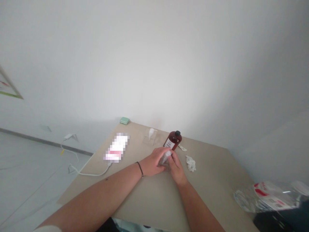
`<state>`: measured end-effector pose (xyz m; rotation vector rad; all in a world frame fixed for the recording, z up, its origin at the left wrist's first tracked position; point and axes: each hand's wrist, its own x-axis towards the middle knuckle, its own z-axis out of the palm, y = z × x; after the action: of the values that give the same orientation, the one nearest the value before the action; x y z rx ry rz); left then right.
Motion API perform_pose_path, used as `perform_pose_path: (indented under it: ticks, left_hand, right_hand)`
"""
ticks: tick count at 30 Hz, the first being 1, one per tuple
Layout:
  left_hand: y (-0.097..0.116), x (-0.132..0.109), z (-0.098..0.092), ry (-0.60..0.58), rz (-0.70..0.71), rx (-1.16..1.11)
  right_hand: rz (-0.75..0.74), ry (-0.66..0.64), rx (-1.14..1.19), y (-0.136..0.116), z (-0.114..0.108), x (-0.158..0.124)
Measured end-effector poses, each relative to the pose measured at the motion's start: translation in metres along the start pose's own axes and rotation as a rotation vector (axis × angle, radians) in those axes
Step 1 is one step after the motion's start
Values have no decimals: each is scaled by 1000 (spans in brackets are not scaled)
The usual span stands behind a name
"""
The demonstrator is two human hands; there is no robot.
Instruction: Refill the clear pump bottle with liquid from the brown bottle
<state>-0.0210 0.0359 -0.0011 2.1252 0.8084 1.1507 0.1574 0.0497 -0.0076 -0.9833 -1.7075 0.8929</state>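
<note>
Your left hand and right hand grasp a small clear plastic item over the counter, just short of a dark amber bottle, a crumpled tissue nearby.

- Amber bottle with black cap, far side of the table: small white label on the front, dark print in several lines, too small to read; no brand or number legible.
- Pixelated rectangular device, left of the bottle: pink and white patches, all blurred out, no words recoverable.
- Crumpled clear plastic bag, near right: red printed marks and small print, folded and unreadable.
- Framed picture, far left wall: cut off by the view, a red mark only, no legible text.
</note>
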Motion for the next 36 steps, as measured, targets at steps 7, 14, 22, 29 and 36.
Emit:
perform_pose_path:
  ticks: [7, 14, 22, 29, 36]
  left_hand:
    - [-6, 0, 2, -5, -1, -8]
    - [-6, -1, 2, 37, -206, -210]
    - [-7, -1, -3, -1, -288, -285]
    - [-10, -1, -3, -10, -261, -277]
    - [-9, -1, -3, -7, -237, -274]
  right_hand:
    - [-132, 36, -106, -9, -2, 8]
    - [-166, 73, -308, -29, -10, 16]
    - [-19, -26, -404, -64, -29, 28]
    - [124, -173, -380, -81, -43, 36]
    - [144, -229, -230, -90, -44, 40]
